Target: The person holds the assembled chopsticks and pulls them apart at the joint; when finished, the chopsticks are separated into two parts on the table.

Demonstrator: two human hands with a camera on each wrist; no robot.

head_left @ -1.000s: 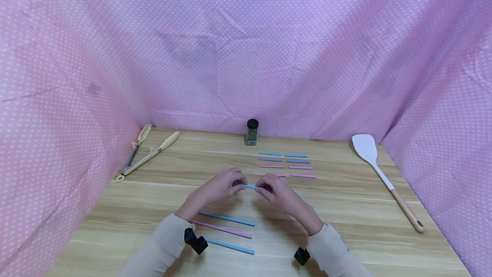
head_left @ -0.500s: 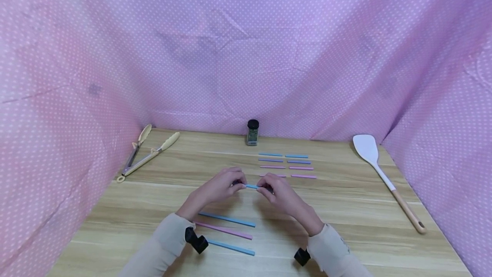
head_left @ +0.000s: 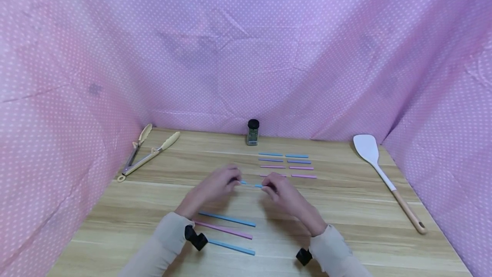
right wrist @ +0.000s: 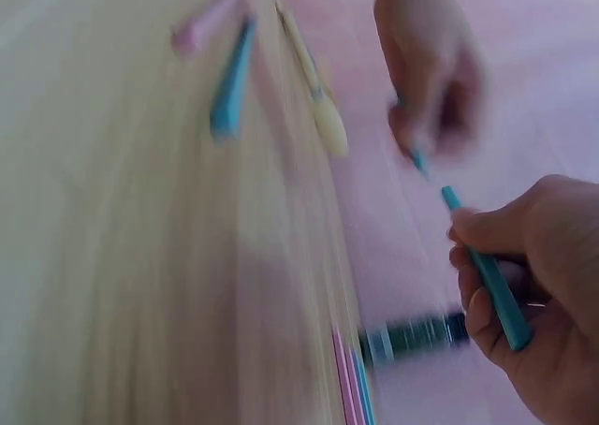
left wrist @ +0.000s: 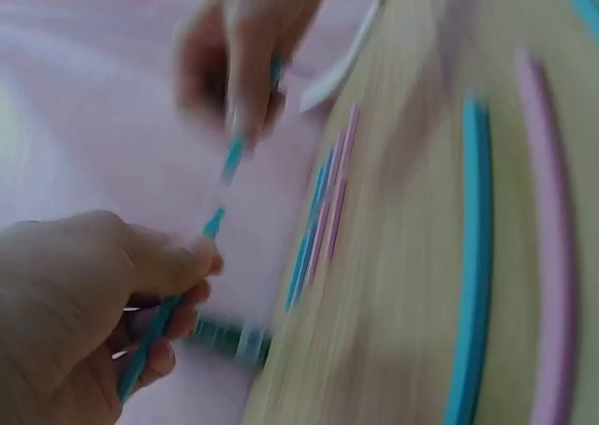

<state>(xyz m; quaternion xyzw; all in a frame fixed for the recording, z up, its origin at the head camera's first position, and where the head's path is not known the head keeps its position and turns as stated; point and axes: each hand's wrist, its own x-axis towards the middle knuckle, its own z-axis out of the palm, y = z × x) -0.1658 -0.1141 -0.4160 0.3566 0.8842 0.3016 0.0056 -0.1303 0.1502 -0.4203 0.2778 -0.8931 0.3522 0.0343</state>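
Over the middle of the table, my left hand (head_left: 219,185) pinches one piece of a slim blue stick (left wrist: 145,359). My right hand (head_left: 283,192) pinches a second blue piece (right wrist: 501,299). A small gap separates the facing ends in all views; in the left wrist view these ends look narrowed. Closer to me lie a long blue stick (head_left: 230,219), a long pink stick (head_left: 226,229) and another long blue stick (head_left: 232,247), partly hidden by my left arm. Beyond my right hand are two columns of shorter blue, violet and pink sticks (head_left: 301,167).
A jar with a black lid (head_left: 252,132) stands at the table's back edge. Tongs (head_left: 144,159) lie spread at the left. A white spatula with a wooden handle (head_left: 378,174) lies at the right. Pink dotted cloth (head_left: 246,54) hangs around the table (head_left: 369,234).
The blue stick between my hands, one continuous length before, is now in two pieces. My hands have moved slightly apart, the left one a little up and left.
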